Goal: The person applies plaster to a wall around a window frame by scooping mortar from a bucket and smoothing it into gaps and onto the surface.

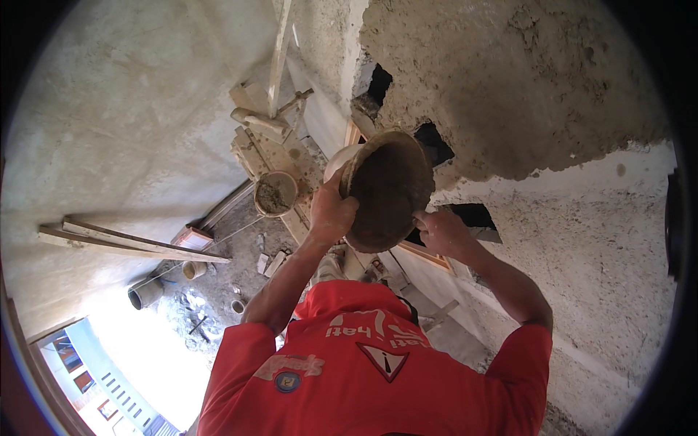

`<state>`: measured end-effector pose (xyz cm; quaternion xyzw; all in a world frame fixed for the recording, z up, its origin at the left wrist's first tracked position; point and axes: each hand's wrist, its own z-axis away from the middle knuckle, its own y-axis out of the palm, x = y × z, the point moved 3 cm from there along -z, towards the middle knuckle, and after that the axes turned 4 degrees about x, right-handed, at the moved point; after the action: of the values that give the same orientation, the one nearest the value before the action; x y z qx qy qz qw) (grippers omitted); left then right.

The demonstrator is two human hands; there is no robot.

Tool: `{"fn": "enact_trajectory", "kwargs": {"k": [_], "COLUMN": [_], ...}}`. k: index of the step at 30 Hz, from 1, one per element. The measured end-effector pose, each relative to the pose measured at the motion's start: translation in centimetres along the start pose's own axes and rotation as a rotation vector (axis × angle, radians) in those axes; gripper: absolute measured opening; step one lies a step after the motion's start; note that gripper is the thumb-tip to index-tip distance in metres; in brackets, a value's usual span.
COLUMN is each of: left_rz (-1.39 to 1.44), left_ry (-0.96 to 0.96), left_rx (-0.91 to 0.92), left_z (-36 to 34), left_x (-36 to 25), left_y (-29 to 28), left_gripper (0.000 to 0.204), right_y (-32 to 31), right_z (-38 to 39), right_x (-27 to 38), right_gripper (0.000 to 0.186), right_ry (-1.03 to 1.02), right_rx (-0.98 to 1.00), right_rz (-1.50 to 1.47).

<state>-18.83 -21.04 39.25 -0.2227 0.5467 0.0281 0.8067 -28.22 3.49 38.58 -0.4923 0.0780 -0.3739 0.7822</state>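
Observation:
A round, mortar-caked basin (396, 190) is tilted in front of me, its dark inside facing me. My left hand (334, 209) grips the left rim, with the thumb over the edge. At the lower right rim is my right hand (445, 234), its fingers curled closed; what they hold, if anything, I cannot make out. Just beyond the basin rises a wall with a wet grey mortar coat (509, 94) on its upper part and paler, rough plaster (574, 218) below. Dark holes (433, 144) break the wall next to the basin.
Below on the left, a bucket of mortar (276, 194) sits by wooden planks (251, 154). Two long boards (138, 245) lean at the left wall. Smaller buckets (146, 293) and rubble lie on the floor. Bright light enters through an opening at the lower left.

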Motion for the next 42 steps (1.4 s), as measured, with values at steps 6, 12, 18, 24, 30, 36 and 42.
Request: {"fn": "enact_trajectory", "kwargs": {"k": [6,12,18,24,30,36,42], "left_rz": [-0.016,0.129,0.107,0.164,0.243,0.106,0.139], "left_ry": [-0.032,0.027,0.006,0.022,0.03,-0.013,-0.056], "left_rx": [0.004,-0.035,-0.025,-0.065,-0.133,-0.254,-0.329], "left_z": [0.3,1.2,1.9,2.4,2.2,4.1,6.4], "left_x": [-0.7,0.0,0.0,0.9,4.0,6.5,7.2], "left_y": [0.9,0.2,0.6,0.6,0.9,-0.7,-0.4], "left_gripper": [0.068,0.066,0.066,0.067,0.067,0.065,0.065], "right_y": [4.5,4.8,2.9,-1.1,-13.7,-24.0,-25.9], "right_z": [0.3,2.6,2.9,4.6,9.2,14.1,13.9], "right_x": [-1.5,-2.9,-2.4,-2.2,2.3,8.0,2.9], "right_gripper": [0.031,0.037,0.042,0.045,0.047,0.045,0.039], "right_ry": [-0.051,-0.093,-0.07,-0.06,-0.07,-0.444,0.114], "right_rx": [-0.219,-0.404,-0.415,-0.413,-0.418,-0.377,-0.303], "right_rz": [-0.341,-0.387,-0.293,-0.151,-0.322,-0.249,-0.614]}}
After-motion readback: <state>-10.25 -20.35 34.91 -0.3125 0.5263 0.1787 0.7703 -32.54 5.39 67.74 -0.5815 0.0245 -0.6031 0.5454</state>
